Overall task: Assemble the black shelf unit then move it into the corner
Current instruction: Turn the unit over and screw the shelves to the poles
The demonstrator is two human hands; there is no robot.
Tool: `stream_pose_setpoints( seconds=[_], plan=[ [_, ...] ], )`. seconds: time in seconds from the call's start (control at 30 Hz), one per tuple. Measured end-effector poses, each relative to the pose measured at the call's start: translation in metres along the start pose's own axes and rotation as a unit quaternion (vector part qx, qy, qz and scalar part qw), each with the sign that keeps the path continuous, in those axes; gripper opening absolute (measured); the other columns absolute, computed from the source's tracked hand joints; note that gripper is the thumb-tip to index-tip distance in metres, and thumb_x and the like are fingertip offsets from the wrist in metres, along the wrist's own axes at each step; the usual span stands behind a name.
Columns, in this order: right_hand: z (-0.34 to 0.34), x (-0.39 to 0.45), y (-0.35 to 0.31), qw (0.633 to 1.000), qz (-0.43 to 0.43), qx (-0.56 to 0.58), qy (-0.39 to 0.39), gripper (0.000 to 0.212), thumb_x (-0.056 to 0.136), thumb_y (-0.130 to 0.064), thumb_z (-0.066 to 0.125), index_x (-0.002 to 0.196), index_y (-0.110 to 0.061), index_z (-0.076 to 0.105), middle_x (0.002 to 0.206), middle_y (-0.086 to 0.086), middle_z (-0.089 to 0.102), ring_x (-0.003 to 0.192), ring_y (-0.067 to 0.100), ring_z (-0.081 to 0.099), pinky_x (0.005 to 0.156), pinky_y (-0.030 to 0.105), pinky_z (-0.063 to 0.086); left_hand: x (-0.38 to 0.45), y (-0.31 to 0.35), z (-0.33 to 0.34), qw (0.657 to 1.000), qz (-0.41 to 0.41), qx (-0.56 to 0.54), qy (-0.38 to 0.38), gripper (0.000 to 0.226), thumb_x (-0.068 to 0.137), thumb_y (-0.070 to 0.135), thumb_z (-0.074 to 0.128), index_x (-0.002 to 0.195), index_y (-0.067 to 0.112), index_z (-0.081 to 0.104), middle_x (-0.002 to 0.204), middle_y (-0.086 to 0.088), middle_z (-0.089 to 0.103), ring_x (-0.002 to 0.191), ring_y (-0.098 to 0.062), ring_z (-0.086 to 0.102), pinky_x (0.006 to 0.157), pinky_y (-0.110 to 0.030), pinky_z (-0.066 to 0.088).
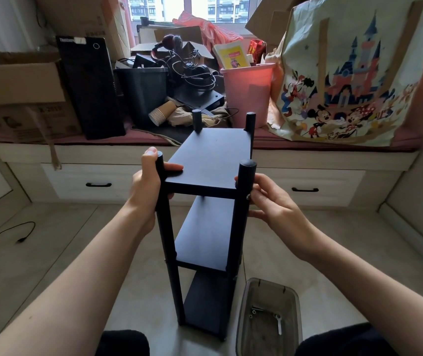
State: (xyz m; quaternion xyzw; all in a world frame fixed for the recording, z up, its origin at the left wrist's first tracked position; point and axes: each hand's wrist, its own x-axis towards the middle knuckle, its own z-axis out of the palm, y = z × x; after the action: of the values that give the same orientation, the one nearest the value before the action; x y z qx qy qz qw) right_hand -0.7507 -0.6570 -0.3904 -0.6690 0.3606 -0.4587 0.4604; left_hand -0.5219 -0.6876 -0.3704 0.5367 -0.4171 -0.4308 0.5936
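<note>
Shelf unit: we see the black shelf unit upright on the floor between the knees, in front of the window bench; three boards and four round posts, post tops above the top board.
Left hand: our left hand wraps the near-left post just at the top board; thumb lies flat on the board, fingers curled round the post.
Right hand: our right hand sits against the near-right post; fingertips pinch a small screw head at the side of the post, remaining fingers loosely bent.
Parts tray: a clear plastic tray on the floor just right of the shelf base holds a small wrench and a few screws.
Writing: the black computer tower on the bench carries white lettering at its top, too blurred for us to read with confidence; the cardboard box to its left shows print we cannot read.
Other: a pink bin and a cartoon castle tote bag stand on the bench.
</note>
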Motion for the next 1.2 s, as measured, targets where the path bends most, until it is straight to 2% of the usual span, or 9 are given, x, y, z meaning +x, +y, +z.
stream_pose_setpoints(
  seconds=[0.27,0.43,0.53,0.6,0.7,0.83,0.93,1.07,1.2],
  plan=[
    [0.001,0.000,0.000,1.000,0.001,0.001,0.004,0.031,0.107,-0.009,0.033,0.126,-0.020,0.055,0.108,-0.003,0.067,0.107,0.014,0.064,0.083,0.026,0.052,-0.005,0.002,0.002,1.000,-0.008,0.006,0.017,0.065,0.079,0.072,0.040,0.081,0.021,0.080,0.080,-0.002,0.062,0.062,-0.019,0.049,0.063,-0.030,0.043],
    [0.000,-0.001,-0.003,1.000,0.003,0.008,0.004,0.030,0.106,-0.009,0.035,0.128,-0.016,0.054,0.108,-0.003,0.068,0.106,0.013,0.065,0.085,0.027,0.054,-0.011,0.007,-0.003,0.998,0.001,0.034,0.048,0.034,0.098,0.059,0.044,0.102,0.031,0.062,0.094,0.008,0.061,0.087,-0.016,0.058,0.081,-0.038,0.049],
    [-0.002,0.000,-0.003,1.000,0.007,0.013,0.005,0.030,0.106,-0.008,0.036,0.129,-0.013,0.054,0.110,0.002,0.068,0.105,0.013,0.066,0.082,0.026,0.054,-0.022,0.010,-0.006,0.973,0.138,0.091,0.161,0.036,0.097,0.041,0.059,0.130,0.026,0.054,0.123,0.002,0.055,0.109,-0.018,0.055,0.096,-0.038,0.045],
    [-0.002,0.001,-0.003,1.000,0.011,0.018,0.005,0.030,0.105,-0.008,0.037,0.129,-0.013,0.055,0.110,0.002,0.068,0.104,0.013,0.066,0.082,0.026,0.054,-0.037,0.010,-0.001,0.930,0.263,0.152,0.207,0.033,0.093,0.028,0.064,0.125,0.026,0.054,0.119,0.004,0.047,0.112,-0.019,0.048,0.093,-0.030,0.042],
    [-0.003,0.001,-0.004,1.000,0.017,0.023,0.005,0.030,0.105,-0.009,0.038,0.129,-0.015,0.056,0.110,0.002,0.069,0.105,0.014,0.067,0.085,0.029,0.054,-0.055,0.003,0.014,0.903,0.336,0.206,0.171,0.025,0.089,0.017,0.066,0.109,0.028,0.057,0.104,0.007,0.049,0.104,-0.016,0.044,0.088,-0.031,0.042],
    [-0.004,0.000,-0.004,1.000,0.020,0.012,0.010,0.031,0.105,-0.010,0.040,0.130,-0.016,0.057,0.115,0.006,0.069,0.107,0.017,0.066,0.093,0.037,0.055,-0.066,-0.013,0.034,0.925,0.322,0.189,0.075,0.018,0.087,0.013,0.071,0.093,0.027,0.063,0.078,0.013,0.054,0.076,-0.013,0.055,0.069,-0.027,0.046],
    [-0.005,0.000,-0.005,1.000,0.017,0.000,0.014,0.029,0.104,-0.011,0.042,0.128,-0.018,0.058,0.116,0.008,0.068,0.108,0.018,0.067,0.094,0.041,0.055,-0.071,-0.025,0.045,0.943,0.276,0.187,0.008,0.015,0.088,0.024,0.073,0.086,0.030,0.059,0.057,0.009,0.060,0.051,-0.005,0.056,0.053,-0.022,0.044],
    [-0.008,0.000,-0.003,0.999,0.016,-0.010,0.030,0.027,0.102,-0.013,0.047,0.126,-0.018,0.059,0.111,0.016,0.067,0.105,0.023,0.068,0.093,0.049,0.055,-0.074,-0.037,0.052,0.944,0.241,0.222,-0.037,0.034,0.086,0.042,0.074,0.102,0.039,0.044,0.066,0.008,0.068,0.064,-0.006,0.067,0.065,-0.035,0.057],
    [-0.011,0.001,-0.001,0.999,0.018,-0.012,0.036,0.026,0.100,-0.017,0.053,0.125,-0.021,0.058,0.102,0.009,0.070,0.100,0.018,0.070,0.091,0.048,0.056,-0.073,-0.037,0.056,0.955,0.235,0.177,-0.035,0.054,0.082,0.045,0.078,0.118,0.040,0.038,0.076,0.006,0.071,0.072,-0.008,0.070,0.074,-0.043,0.060]
  ],
)
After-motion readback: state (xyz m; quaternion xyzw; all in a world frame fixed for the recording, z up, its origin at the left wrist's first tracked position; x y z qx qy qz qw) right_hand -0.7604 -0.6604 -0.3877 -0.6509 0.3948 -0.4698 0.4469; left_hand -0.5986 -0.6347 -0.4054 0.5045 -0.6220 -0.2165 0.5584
